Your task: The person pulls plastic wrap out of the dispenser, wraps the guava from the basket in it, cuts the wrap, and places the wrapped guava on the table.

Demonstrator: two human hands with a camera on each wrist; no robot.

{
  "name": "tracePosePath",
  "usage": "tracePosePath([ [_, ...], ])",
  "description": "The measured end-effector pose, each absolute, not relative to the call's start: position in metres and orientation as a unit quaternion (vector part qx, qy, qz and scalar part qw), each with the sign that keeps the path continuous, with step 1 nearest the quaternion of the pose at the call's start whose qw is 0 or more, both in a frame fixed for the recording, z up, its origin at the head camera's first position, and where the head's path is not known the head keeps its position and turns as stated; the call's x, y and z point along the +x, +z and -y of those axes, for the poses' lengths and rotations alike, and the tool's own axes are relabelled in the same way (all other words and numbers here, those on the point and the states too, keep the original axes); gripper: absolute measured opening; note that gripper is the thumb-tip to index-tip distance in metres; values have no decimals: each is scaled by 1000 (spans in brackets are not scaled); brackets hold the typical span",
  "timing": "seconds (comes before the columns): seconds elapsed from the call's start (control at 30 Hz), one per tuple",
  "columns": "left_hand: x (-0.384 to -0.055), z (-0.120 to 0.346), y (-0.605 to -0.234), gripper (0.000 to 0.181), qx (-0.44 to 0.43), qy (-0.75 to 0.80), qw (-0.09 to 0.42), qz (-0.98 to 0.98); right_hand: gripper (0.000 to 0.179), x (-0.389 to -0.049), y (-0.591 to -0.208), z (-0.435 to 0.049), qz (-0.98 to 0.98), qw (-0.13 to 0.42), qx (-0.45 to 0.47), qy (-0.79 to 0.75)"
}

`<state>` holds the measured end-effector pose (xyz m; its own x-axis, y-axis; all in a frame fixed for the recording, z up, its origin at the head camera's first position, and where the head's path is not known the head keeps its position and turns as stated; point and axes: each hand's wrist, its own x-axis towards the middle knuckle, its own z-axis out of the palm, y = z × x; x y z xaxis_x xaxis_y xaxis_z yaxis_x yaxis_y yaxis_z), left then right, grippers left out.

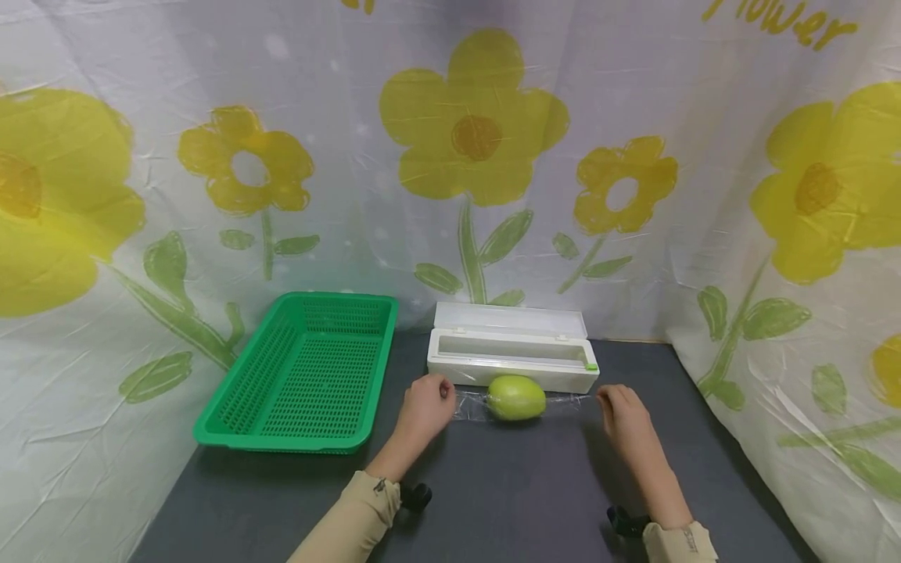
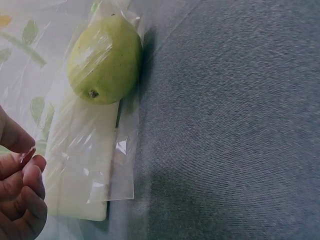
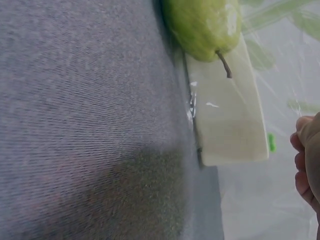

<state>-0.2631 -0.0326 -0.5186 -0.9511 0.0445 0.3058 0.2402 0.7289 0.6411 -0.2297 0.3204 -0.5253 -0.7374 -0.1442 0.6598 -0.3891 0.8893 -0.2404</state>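
Observation:
A green pear (image 1: 516,397) lies on its side in front of the white cling film box, with clear plastic film (image 1: 470,408) stretched over and around it. To the pear's left, my left hand (image 1: 427,408) pinches an edge of the film between thumb and fingertips. Over on the right, my right hand (image 1: 625,414) pinches the opposite side of the film. In the right wrist view the pear's stem (image 3: 224,64) points toward that hand. The film's loose corner (image 2: 125,192) hangs beside the box in the left wrist view.
The long white box (image 1: 450,372) stands at the back of the dark grey table (image 1: 507,493), its lid (image 1: 507,319) raised and a small green cutter (image 1: 591,367) at its right end. A green plastic basket (image 1: 281,444) sits to the left. Flower-painted sheeting (image 1: 352,234) surrounds the table.

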Motion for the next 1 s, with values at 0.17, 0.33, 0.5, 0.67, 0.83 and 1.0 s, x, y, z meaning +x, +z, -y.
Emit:
tracePosePath([
  [0.17,-271,30,-521,12,-53,-370,109,921,10,-241,-526,-320,912,333,143,191],
  [0.33,-275,29,-524,11,-38,-374,107,920,10,-252,-529,-317,908,345,141,193],
  [0.5,-279,29,-528,11,-26,-387,104,916,10,-261,-531,-311,901,363,135,196],
  [0.67,-284,27,-532,11,-16,-390,115,914,9,-266,-533,-306,899,367,129,201],
  [0.83,-287,24,-537,15,-8,-379,125,917,7,-266,-537,-304,912,342,114,196],
  [1.0,-289,23,-542,20,-7,-377,120,918,11,-266,-545,-303,916,332,120,193],
])
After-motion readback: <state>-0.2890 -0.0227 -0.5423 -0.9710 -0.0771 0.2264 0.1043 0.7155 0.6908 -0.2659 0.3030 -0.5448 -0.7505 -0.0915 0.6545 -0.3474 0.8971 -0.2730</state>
